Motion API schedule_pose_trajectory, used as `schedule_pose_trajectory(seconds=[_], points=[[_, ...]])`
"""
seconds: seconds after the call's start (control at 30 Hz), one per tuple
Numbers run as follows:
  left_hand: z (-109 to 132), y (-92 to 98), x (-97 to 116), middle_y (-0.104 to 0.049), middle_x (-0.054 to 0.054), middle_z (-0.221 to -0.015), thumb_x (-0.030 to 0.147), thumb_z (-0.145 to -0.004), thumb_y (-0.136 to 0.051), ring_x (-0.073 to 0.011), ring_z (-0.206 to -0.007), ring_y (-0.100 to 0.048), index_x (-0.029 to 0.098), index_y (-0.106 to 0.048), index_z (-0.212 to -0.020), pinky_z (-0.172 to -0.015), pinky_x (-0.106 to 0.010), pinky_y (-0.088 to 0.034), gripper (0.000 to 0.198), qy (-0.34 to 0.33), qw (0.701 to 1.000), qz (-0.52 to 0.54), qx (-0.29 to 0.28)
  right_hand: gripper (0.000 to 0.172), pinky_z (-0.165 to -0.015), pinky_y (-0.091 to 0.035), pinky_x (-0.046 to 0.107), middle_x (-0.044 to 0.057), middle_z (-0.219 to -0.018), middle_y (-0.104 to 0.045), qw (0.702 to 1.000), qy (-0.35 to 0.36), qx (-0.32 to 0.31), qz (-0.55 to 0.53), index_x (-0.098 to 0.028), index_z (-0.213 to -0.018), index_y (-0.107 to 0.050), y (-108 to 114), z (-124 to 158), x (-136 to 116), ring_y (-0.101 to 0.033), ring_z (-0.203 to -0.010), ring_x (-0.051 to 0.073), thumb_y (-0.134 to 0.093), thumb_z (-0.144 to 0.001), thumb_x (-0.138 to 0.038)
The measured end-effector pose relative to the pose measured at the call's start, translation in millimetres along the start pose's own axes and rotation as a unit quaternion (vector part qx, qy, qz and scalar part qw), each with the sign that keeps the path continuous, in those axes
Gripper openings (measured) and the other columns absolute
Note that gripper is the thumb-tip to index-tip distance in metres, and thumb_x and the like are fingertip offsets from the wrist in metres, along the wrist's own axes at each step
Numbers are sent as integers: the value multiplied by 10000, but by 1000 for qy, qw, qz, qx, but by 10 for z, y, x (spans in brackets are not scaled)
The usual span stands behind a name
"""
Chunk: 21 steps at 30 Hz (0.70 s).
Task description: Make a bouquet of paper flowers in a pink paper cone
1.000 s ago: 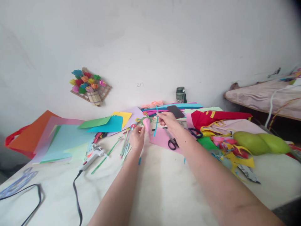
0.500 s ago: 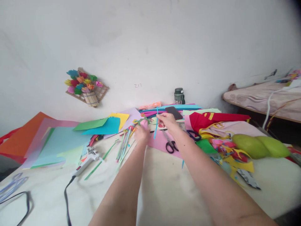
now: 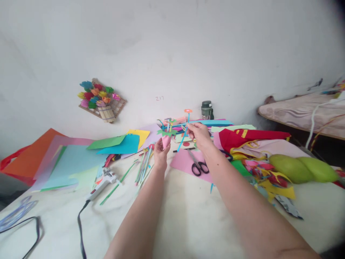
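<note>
My left hand [image 3: 161, 154] is closed around a small pink paper cone [image 3: 166, 141] with a jagged green rim and several thin coloured stems standing out of its top. Just to the right, my right hand [image 3: 198, 133] pinches a paper flower [image 3: 188, 111], an orange-red bloom on a slender blue stem that slants down to the left. The stem's lower end hangs near the cone, apart from it. Below my right hand, black-handled scissors [image 3: 198, 166] lie on a sheet of pink paper [image 3: 180, 162].
A glue gun [image 3: 104, 183] with a black cord lies left, beside narrow paper sticks [image 3: 144, 165]. Coloured sheets [image 3: 70, 162] cover the left side. Paper scraps [image 3: 280, 187] and green balloon-like shapes [image 3: 302, 169] sit right. A dark bottle [image 3: 206, 110] stands at the wall.
My left hand has raised the pink cone off the table, so its green rim and stems show. My right hand has moved slightly right and up, with the flower's bloom now above it.
</note>
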<state>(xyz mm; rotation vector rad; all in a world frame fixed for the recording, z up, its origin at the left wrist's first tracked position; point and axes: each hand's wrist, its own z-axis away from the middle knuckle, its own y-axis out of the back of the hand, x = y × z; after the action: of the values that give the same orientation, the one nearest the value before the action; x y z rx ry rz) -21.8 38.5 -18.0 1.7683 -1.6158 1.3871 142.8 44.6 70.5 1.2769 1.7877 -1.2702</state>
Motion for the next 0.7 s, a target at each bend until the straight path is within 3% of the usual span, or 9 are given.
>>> schedule_pose_trajectory(seconds=[0.13, 0.3, 0.47, 0.7], points=[[71, 3, 74, -631, -1, -757, 250, -578, -751, -127, -710, -585, 157, -617, -860, -738, -274, -431, 326, 32, 998, 28, -44, 261, -309, -196, 184, -39, -432, -531, 999, 24, -4, -24, -163, -530, -525, 12, -6, -92, -342, -295, 27, -697, -626, -334], [175, -6, 202, -647, -6, -802, 190, -505, -787, -151, -756, -615, 177, -513, -854, -769, -310, -435, 444, 56, 996, 57, -40, 207, -318, -167, 192, -26, -446, -547, 998, 36, -20, -52, -157, -553, -550, 13, 21, -165, -322, -306, 24, -688, -602, -303], [263, 30, 198, -638, -16, -826, 232, -575, -752, -144, -718, -600, 181, -466, -970, -739, -317, -435, 490, 65, 997, 17, -33, 186, -330, -168, 202, -20, -471, -543, 996, 47, -25, -70, -159, -571, -549, -10, 37, -210, -338, -337, 36, -679, -604, -288], [256, 95, 131, -545, 15, -741, 283, -614, -714, -105, -644, -518, 165, -515, -846, -643, -250, -409, 328, 43, 995, -80, -33, 193, -360, -197, 214, -1, -549, -602, 997, 69, 12, -18, -177, -602, -529, -95, 79, -283, -343, -358, 39, -639, -655, -327]])
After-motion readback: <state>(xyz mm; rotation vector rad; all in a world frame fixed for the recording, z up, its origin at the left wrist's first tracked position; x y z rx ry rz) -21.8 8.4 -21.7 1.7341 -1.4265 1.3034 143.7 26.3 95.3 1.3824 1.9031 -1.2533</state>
